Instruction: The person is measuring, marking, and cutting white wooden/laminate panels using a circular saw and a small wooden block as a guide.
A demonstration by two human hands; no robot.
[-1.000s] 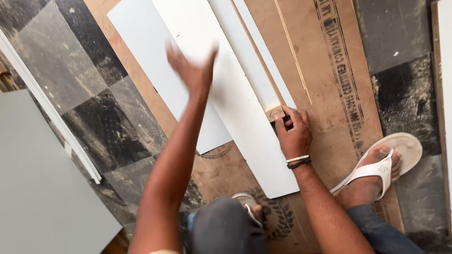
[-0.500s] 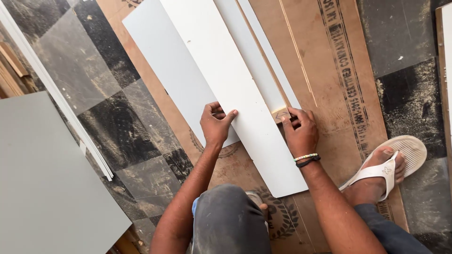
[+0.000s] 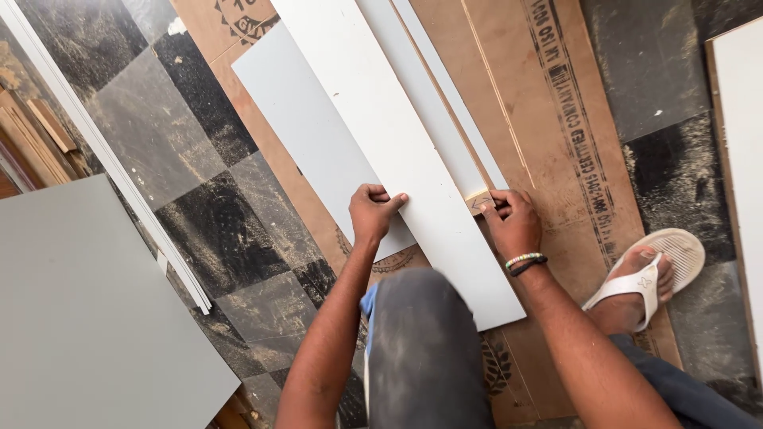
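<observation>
Plywood sheet (image 3: 556, 159) underlies white board (image 3: 397, 159), both hands gripping.

A long, narrow white board (image 3: 413, 167) is lying flat on a brown plywood sheet (image 3: 556, 143), running diagonally from the top of the view down toward the lower right, where its squared near end is sitting. Its top face is looking smooth and plain, with a few faint specks. A small tan wooden block (image 3: 479, 202) is sitting tight against the board's right long edge, partway up from the near end. The block is short and rectangular, and part of it is being covered by fingers.
</observation>
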